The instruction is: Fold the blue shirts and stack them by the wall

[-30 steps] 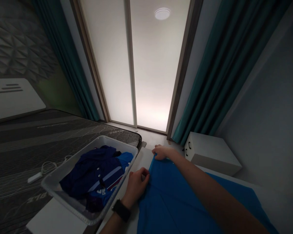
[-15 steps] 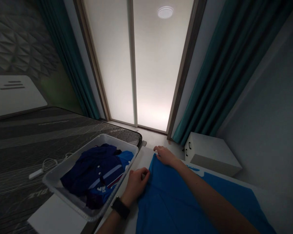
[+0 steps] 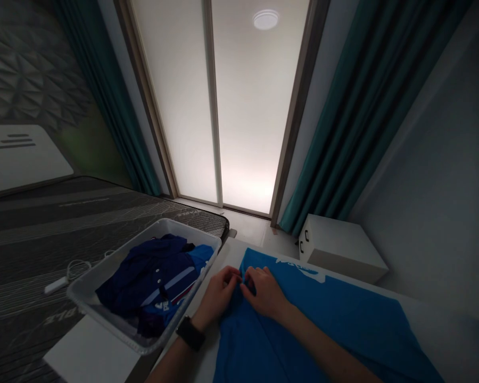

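Note:
A bright blue shirt point(image 3: 335, 314) with white lettering lies spread on a white table point(image 3: 455, 340). My left hand point(image 3: 217, 295), with a dark watch on the wrist, pinches the shirt's left edge. My right hand point(image 3: 265, 290) sits right beside it, fingers curled onto the same bit of blue cloth. Both hands meet near the shirt's left side.
A white plastic bin point(image 3: 104, 279) holding dark blue clothes stands left of the hands. Behind it lies a dark patterned mattress point(image 3: 43, 229) with a white charger and cable point(image 3: 58, 284). A small white cabinet point(image 3: 343, 247) stands at the back right, by teal curtains point(image 3: 363, 111) and a bright window.
My right hand has drawn back from the shirt's far corner to sit beside my left hand. The far part of the shirt now lies flat, showing white lettering.

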A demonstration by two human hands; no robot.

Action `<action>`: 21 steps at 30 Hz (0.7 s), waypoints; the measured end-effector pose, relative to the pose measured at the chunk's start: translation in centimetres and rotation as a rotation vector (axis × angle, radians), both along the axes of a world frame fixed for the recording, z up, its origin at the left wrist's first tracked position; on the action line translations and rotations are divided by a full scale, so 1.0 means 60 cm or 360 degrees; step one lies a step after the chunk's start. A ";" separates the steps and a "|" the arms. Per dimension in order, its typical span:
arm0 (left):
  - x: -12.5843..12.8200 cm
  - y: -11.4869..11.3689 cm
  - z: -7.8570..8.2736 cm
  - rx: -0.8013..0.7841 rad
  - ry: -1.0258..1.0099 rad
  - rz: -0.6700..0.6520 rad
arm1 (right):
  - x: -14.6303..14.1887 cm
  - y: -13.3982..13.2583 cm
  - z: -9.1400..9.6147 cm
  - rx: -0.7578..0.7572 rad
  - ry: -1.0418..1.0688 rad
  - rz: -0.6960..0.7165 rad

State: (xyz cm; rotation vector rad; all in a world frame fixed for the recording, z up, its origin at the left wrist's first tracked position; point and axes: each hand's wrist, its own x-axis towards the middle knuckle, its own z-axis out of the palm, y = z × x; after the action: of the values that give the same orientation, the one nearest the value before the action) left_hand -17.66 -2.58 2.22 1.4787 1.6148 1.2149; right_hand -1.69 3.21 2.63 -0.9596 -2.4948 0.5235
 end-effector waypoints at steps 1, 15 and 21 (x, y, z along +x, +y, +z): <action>0.000 0.000 -0.001 -0.0009 -0.0040 -0.0005 | -0.002 -0.008 -0.002 -0.0006 0.0005 -0.0047; -0.022 0.066 0.003 -0.0032 0.0565 0.0153 | 0.014 0.000 -0.027 -0.0174 0.0800 -0.0507; -0.020 0.164 0.010 -0.0138 0.0869 -0.0053 | 0.029 0.013 -0.006 -0.0308 0.0963 -0.0593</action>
State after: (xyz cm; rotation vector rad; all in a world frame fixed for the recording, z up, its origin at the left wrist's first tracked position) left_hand -18.85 7.26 2.82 1.8780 1.9454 0.7416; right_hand 0.06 3.97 2.30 -1.1046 -1.7081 0.7981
